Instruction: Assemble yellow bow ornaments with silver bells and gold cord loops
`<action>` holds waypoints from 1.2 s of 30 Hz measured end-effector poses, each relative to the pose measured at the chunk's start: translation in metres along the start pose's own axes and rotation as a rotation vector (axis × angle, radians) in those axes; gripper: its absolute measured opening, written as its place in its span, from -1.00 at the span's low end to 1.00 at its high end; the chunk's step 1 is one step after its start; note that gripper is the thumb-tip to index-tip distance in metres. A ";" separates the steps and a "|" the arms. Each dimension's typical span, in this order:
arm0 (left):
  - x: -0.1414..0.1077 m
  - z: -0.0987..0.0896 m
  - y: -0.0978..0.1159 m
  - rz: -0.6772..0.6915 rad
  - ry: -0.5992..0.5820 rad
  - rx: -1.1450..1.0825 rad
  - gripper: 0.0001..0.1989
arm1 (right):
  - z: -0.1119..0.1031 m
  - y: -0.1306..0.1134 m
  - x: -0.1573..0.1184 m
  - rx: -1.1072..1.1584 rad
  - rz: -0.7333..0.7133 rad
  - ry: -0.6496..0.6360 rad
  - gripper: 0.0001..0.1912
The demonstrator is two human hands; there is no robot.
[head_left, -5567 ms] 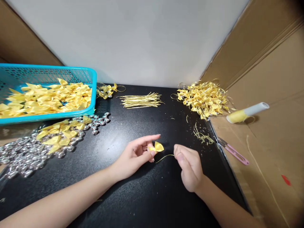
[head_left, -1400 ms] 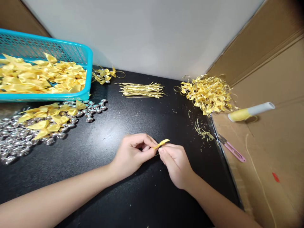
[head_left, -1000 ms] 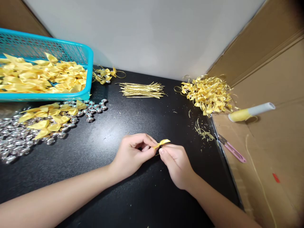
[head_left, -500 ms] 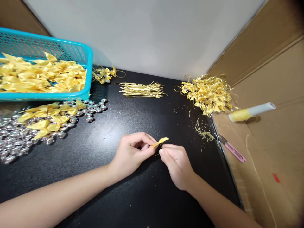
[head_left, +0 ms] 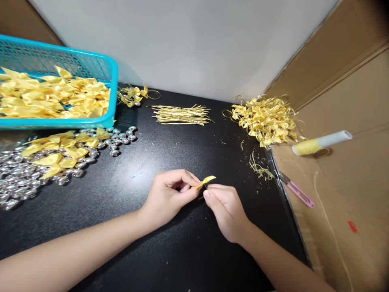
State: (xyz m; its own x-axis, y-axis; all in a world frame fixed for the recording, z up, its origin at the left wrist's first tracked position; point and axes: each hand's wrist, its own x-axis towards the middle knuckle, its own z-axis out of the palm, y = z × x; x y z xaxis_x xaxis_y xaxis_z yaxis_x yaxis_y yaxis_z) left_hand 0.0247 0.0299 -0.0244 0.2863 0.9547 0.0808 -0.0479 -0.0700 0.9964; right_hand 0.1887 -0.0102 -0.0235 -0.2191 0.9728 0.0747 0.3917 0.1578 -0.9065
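Near the middle of the black table (head_left: pixel 142 251), my left hand (head_left: pixel 172 192) pinches a small yellow ribbon bow (head_left: pixel 208 179) between thumb and fingers. One pointed end of the bow sticks out to the right. Close beside it, my right hand (head_left: pixel 226 209) is closed in a pinch on a thin gold tie (head_left: pixel 206 186) that runs up to the bow's middle. A short end of this tie shows below, between the two hands. The bow's left part is mostly covered by my left fingers.
A blue basket (head_left: pixel 114 89) of yellow bows stands at left, with silver beads (head_left: pixel 22 178) before it. Gold ties (head_left: pixel 182 115) lie at the back. Finished-looking bows (head_left: pixel 267 121) are heaped at right, near trimmed scraps (head_left: pixel 259 168), a pink cutter (head_left: pixel 300 194) and a ribbon roll (head_left: pixel 322 142).
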 end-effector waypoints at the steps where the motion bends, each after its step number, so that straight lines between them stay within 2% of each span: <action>1: 0.000 0.000 0.000 0.006 -0.003 0.005 -0.90 | 0.000 0.000 0.000 0.000 0.004 -0.002 -0.58; 10: -0.001 -0.002 -0.002 0.131 -0.015 0.144 -0.87 | -0.002 -0.002 0.001 -0.005 0.033 -0.043 -0.58; 14: -0.002 -0.002 -0.001 0.189 -0.058 0.174 -0.86 | -0.002 -0.001 0.002 -0.001 0.010 -0.036 -0.60; 23: -0.001 -0.002 -0.001 0.210 -0.067 0.184 -0.86 | -0.002 -0.001 0.002 -0.035 -0.012 -0.046 -0.64; 28: 0.000 -0.004 0.000 0.284 -0.065 0.222 -0.87 | -0.002 -0.002 0.003 -0.052 -0.047 -0.028 -0.68; 30: 0.000 -0.006 0.001 0.331 -0.061 0.252 -0.88 | -0.003 -0.002 0.003 -0.036 -0.044 0.014 -0.79; 32: 0.001 -0.008 0.002 0.397 -0.057 0.297 -0.88 | -0.007 -0.001 0.002 -0.021 -0.034 0.139 -0.95; 34: 0.002 -0.010 0.002 0.484 -0.082 0.354 -0.88 | -0.013 0.000 0.003 -0.025 -0.046 0.299 -0.90; 36: 0.002 -0.011 0.000 0.576 -0.144 0.399 -0.88 | -0.019 -0.001 0.005 -0.070 -0.084 0.365 -0.83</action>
State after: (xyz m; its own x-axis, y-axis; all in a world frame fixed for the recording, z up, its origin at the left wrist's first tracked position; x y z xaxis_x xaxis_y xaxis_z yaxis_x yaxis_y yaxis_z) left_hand 0.0145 0.0351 -0.0244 0.4456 0.6888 0.5718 0.1166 -0.6779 0.7258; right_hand 0.2044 -0.0027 -0.0143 0.0753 0.9503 0.3021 0.4486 0.2383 -0.8614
